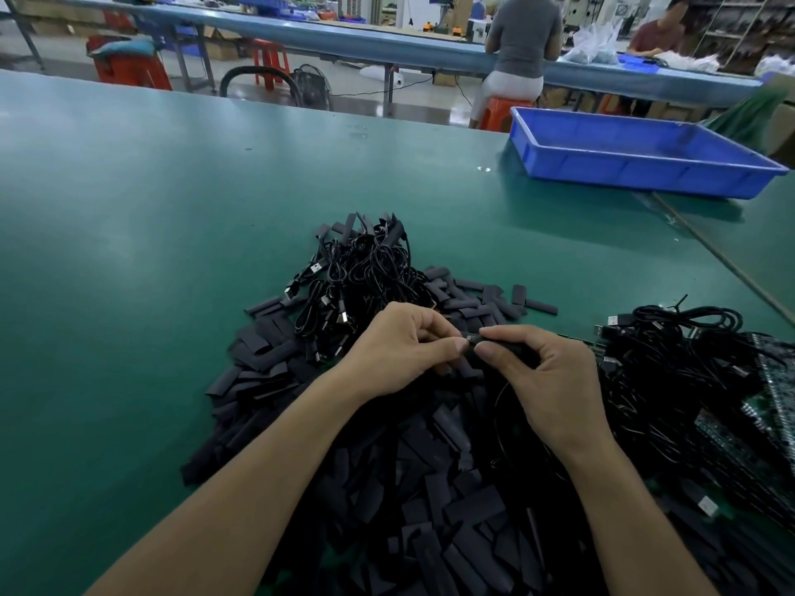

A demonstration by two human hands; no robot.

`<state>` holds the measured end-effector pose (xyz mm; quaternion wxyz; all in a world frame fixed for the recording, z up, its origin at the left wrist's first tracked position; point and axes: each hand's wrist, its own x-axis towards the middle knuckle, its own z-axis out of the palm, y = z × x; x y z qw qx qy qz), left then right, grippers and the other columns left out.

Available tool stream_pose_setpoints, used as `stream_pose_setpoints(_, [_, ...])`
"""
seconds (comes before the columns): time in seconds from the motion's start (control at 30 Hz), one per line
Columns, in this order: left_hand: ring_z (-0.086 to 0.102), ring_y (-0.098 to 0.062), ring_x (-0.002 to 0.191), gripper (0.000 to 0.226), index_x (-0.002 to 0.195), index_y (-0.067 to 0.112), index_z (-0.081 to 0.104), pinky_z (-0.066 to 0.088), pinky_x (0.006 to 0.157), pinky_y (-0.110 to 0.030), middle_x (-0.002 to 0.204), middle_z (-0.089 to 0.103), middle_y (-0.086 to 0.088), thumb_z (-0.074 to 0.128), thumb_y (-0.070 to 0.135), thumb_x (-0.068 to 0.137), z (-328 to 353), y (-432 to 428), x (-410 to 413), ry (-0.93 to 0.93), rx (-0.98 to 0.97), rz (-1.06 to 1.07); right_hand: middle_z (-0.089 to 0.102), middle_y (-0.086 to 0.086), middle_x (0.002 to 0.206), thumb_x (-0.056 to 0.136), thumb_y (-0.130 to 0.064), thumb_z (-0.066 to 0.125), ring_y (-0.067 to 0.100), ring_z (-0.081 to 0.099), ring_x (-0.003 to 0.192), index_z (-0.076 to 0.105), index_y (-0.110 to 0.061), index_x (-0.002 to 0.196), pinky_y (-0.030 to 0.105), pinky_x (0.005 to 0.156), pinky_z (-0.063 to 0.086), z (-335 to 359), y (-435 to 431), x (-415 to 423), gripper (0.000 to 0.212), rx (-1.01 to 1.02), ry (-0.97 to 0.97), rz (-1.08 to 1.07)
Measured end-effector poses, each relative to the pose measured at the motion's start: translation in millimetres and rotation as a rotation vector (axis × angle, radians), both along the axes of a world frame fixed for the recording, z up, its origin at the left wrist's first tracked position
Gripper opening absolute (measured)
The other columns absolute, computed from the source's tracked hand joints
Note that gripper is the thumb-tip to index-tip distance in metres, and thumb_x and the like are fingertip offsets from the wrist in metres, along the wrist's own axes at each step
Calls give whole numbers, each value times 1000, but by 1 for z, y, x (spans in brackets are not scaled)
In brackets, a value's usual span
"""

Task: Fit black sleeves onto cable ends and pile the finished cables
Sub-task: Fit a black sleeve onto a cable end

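A green worktable point(129, 251) carries a blue plastic tray point(636, 174) at its far right and a wide heap of loose black sleeves point(408, 488) nearest the person. A tangle of black cables point(671, 380) lies to the right, and a pile of sleeved cables point(361, 268) sits just beyond the hands. Over the heap both hands are curled into pinches, fingertips almost touching: the right hand point(542, 380) grips a black sleeve point(509, 348) between thumb and forefinger, and the left hand point(400, 350) pinches a cable end point(469, 338) at the sleeve's mouth.

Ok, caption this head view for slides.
Left hand and right hand fit a black cable end into a black sleeve above loose sleeves on green table.
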<state>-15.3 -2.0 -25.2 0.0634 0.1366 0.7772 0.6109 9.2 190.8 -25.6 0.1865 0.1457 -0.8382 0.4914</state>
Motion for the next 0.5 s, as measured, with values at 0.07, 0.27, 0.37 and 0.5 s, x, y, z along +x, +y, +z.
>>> stream_pose_setpoints(0.07, [69, -9, 65, 6, 89, 10, 73, 48, 59, -12, 76, 77, -2, 72, 15, 92, 2, -1, 1, -19, 1, -12, 71, -31, 87, 81, -23, 79, -8, 67, 84, 72, -41, 88, 5, 76, 46, 1, 0, 0, 21, 9, 18, -5])
stream_pose_setpoints(0.27, [73, -15, 70, 16, 82, 15, 75, 56, 65, -23, 74, 77, 1, 72, 27, 91, 2, 0, 0, -18, -119, 0, 71, -29, 85, 82, -21, 78, -6, 68, 80, 71, -40, 85, 6, 72, 47, 2, 1, 0, 20, -2, 20, -15])
stream_pose_setpoints(0.37, [74, -21, 76, 15, 84, 14, 76, 60, 83, -43, 76, 77, 0, 71, 27, 92, 1, 0, 1, -10, -119, -18, 73, -25, 85, 81, -21, 79, -4, 69, 82, 74, -35, 87, 11, 76, 50, 2, 2, 0, 16, -10, -24, 15])
stream_pose_setpoints(0.5, [73, -24, 78, 14, 84, 15, 77, 58, 86, -51, 77, 77, 1, 72, 26, 91, 0, -1, 1, 4, -138, -24, 72, -27, 86, 81, -21, 79, -5, 68, 84, 75, -35, 89, 10, 77, 50, 0, 0, 0, 16, 13, -51, 25])
